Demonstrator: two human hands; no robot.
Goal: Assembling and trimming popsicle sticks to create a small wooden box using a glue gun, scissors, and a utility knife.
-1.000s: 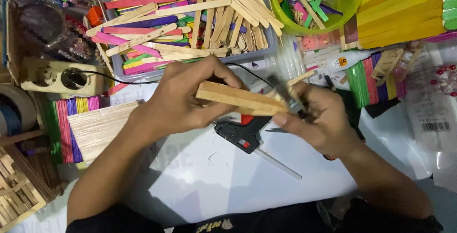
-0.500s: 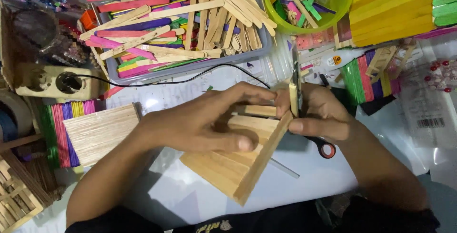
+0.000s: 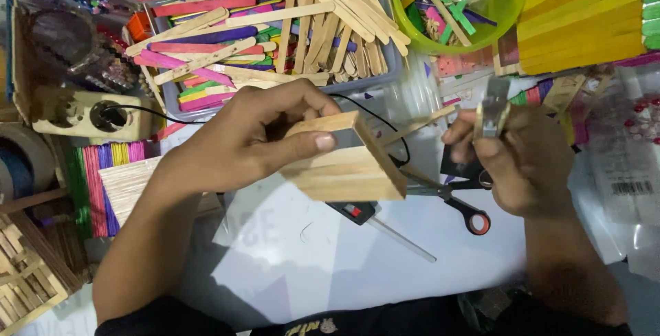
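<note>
Two hands working over a white counter (image 3: 309,267). Left hand (image 3: 254,137) is gripping one panel (image 3: 344,161) of flat plain-wood sticks glued edge to edge, approx. rectangular, smooth pale grain; thumb lying along the face, fingers curled behind the top edge, panel held in the air above the counter, mid-frame. Right hand (image 3: 522,161) is closed round a small metal tool (image 3: 493,108), shiny, jaws-like tip poking up past the knuckles; can't tell exactly what it is. One loose stick (image 3: 416,126) is angling between the panel and right hand. Under the panel: one glue gun (image 3: 357,212), black w/ red switch, a clear glue rod sticking out, plus one pair of scissors (image 3: 454,195), black handles, one loop orange-lined. One grey tray (image 3: 357,82) at the back is holding a heap of sticks, plain and coloured, too many to count. One green plastic bowl (image 3: 495,13), translucent, round, w/ short coloured offcuts. One yellow stick mat (image 3: 577,27) at far right. One cream power strip (image 3: 82,113) at left, black cord plugged in.
</note>
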